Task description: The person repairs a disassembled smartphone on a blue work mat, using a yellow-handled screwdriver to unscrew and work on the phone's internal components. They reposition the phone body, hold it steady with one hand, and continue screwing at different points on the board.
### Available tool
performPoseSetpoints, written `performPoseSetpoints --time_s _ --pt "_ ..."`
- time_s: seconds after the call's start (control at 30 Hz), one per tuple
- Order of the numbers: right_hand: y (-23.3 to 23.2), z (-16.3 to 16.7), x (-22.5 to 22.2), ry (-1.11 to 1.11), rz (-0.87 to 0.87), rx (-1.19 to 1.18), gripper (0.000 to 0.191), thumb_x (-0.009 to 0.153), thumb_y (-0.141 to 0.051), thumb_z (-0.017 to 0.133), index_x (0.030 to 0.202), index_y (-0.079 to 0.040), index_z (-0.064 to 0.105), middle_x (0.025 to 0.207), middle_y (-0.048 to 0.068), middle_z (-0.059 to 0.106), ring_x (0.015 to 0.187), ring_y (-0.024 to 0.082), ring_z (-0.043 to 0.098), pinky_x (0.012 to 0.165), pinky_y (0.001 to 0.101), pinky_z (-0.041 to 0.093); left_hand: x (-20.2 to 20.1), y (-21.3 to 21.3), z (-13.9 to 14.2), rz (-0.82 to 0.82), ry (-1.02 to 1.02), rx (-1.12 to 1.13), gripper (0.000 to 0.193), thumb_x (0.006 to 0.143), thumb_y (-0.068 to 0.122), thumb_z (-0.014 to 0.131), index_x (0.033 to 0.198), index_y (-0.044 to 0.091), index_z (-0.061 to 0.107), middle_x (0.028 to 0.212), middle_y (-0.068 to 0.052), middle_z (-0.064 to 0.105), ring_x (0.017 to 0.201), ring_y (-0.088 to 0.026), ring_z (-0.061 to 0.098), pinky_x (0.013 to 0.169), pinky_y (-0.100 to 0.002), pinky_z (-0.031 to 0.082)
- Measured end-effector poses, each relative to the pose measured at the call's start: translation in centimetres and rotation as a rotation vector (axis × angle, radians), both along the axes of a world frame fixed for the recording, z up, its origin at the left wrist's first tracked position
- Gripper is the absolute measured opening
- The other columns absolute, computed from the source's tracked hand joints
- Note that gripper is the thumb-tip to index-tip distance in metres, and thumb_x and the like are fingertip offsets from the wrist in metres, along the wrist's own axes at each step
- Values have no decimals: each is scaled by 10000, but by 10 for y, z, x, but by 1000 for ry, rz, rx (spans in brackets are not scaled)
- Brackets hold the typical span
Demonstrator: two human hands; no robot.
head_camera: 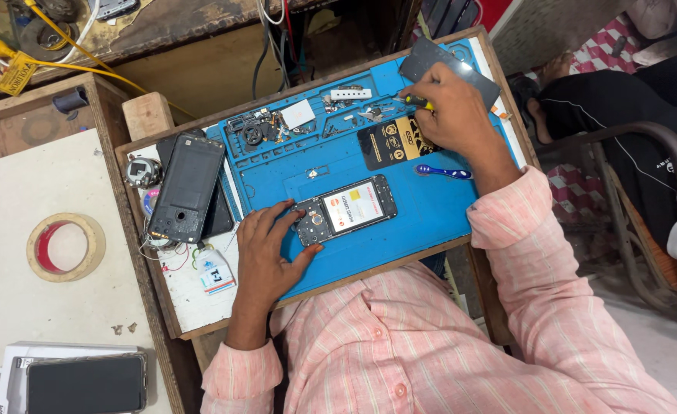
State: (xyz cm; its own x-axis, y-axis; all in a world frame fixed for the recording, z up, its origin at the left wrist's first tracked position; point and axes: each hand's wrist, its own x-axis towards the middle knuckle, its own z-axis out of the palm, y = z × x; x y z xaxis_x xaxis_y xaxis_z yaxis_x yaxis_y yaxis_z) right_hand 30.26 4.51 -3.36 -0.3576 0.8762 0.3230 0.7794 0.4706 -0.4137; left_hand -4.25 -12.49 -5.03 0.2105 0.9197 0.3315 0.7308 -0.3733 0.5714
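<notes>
The opened phone (344, 209) is steadied at its left end by the left hand (265, 253), fingers spread. A screwdriver (416, 100) is gripped by the right hand (449, 115), far right on the blue mat (422, 222). The phone's long axis runs left-right, nearer the left hand.

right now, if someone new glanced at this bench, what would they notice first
The bright blue work mat fills the middle of the wooden tray, with an opened phone lying on it, its insides showing. The left hand steadies the phone's near end, while the right hand holds a yellow-handled tool at the mat's far edge. A roll of tape lies on the pale board at the left.
</notes>
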Motion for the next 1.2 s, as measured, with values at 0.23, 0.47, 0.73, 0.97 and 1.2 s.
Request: performPoseSetpoints --time_s 0.23,0.47,0.73,0.97,1.2 --pt "-4 1 -17 -20 69 -75 472 796 -18 688 1234 -172 775 1049 98 626 814 283 649 693 413 533 0 0 -1 -6 -7 10 599 710 368 886 1203 84 700 1371 -106 622 1246 -339 555 1119 -507 349" --pt "-1 -2 -21 -47 79 -33 444 802 -47 716 1226 -167 770 1042 105 617 820 290 658 711 421 548 0 1 -4 -6 -6 6 603 711 377 887 1203 84 701 1365 -107 625 1243 -337 554 1118 -505 349" --pt "-6 8 -13 134 -49 94 267 880 -93 741 1142 -45 734 969 144 620 848 319 652 742 414 524 2 2 2 1 -4 -4 609 699 371 888 1206 90 701 1363 -107 627 1244 -336 557 1109 -504 354" --pt "-15 27 -23 363 83 245 270 890 -14 662 1155 38 653 1060 191 612 974 332 632 878 399 508 2 5 15 5 -63 7 657 645 354 891 1204 78 683 1324 -134 617 1207 -371 552 1063 -513 360" --pt "-78 34 -60 524 207 102 300 815 -162 848 1069 -49 735 980 109 737 876 240 715 763 337 573 35 20 26 48 -140 198 467 738 275 856 1149 101 716 1265 -98 668 1166 -314 617 1106 -534 361"
